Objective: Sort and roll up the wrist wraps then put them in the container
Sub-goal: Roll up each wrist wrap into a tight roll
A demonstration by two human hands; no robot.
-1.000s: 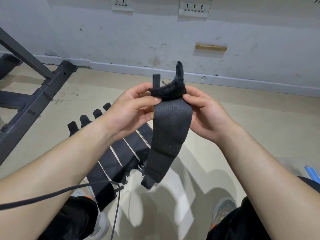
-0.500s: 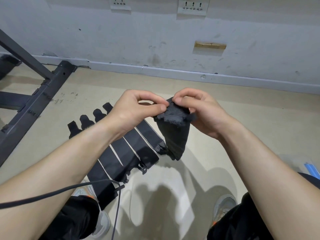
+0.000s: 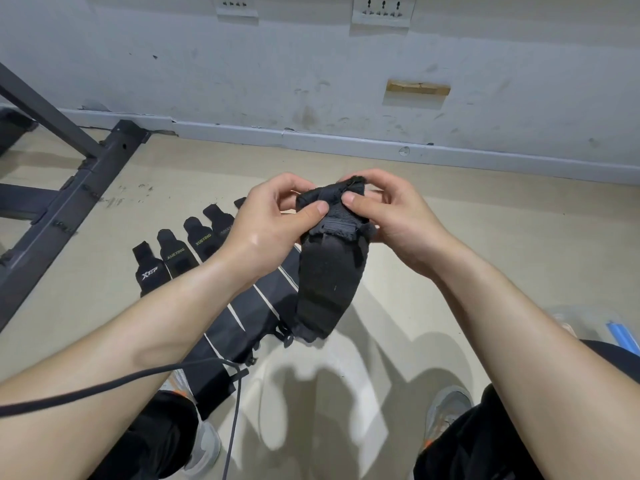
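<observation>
A black wrist wrap (image 3: pixel 329 278) hangs in the air in front of me, its top end rolled into a small bundle. My left hand (image 3: pixel 266 230) pinches the left side of that bundle with thumb and fingers. My right hand (image 3: pixel 391 216) pinches the right side, thumb on the front. The loose tail droops down toward the floor. Several more black wrist wraps (image 3: pixel 194 258) lie flat side by side on the beige floor below my left forearm, some with printed logos. A clear container (image 3: pixel 595 323) with a blue part shows at the right edge.
A dark metal equipment frame (image 3: pixel 69 188) stands on the floor at the left. A black cable (image 3: pixel 138 379) crosses my left forearm and hangs down. My shoes and dark trousers fill the bottom. A white wall with sockets closes the back.
The rolled part at the top of the wrap has grown and the hanging tail has become shorter. Both hands have stayed in place, turning the roll.
</observation>
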